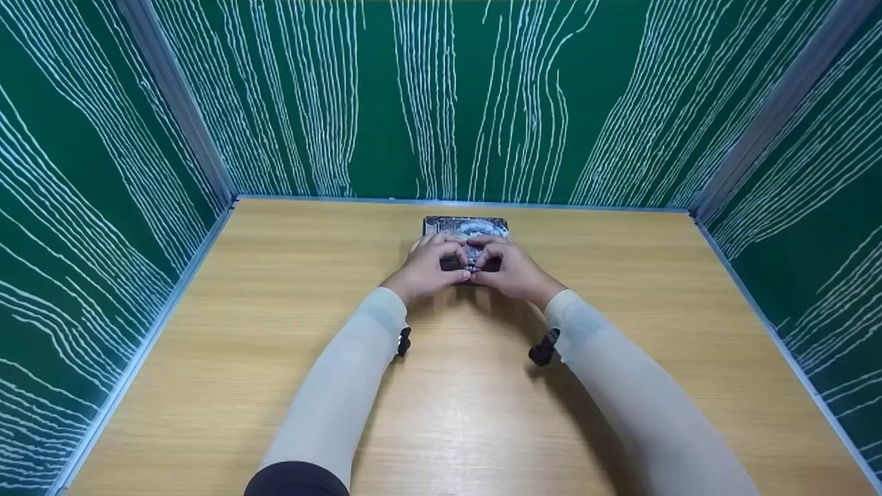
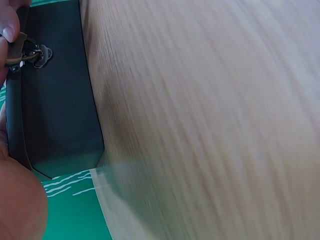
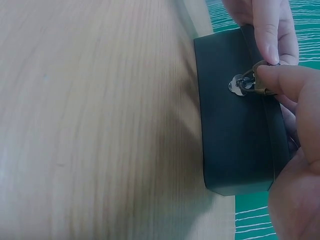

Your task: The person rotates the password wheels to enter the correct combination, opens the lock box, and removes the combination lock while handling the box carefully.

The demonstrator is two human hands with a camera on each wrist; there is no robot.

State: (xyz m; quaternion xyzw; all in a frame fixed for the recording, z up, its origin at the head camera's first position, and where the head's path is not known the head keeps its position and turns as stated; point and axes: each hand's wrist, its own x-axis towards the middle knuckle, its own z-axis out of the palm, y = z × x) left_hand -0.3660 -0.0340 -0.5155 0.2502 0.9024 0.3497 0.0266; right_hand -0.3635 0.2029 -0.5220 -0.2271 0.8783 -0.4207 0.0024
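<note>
A dark box with a patterned lid stands on the table, its plain front facing the person. On that front, a small brass-coloured padlock hangs by its shackle at a metal clasp. My left hand bends round the box's left part, its thumb tip at the padlock. From the other side, my right hand holds the padlock with its thumb pressed against the body. The thumb tips nearly meet there, while other fingers rest on the lid. Fingertips behind the padlock are partly hidden.
The box stands near the back of a light wooden table. Green walls with white wavy lines enclose the back and both sides. Small black devices sit at the wrists over pale sleeves.
</note>
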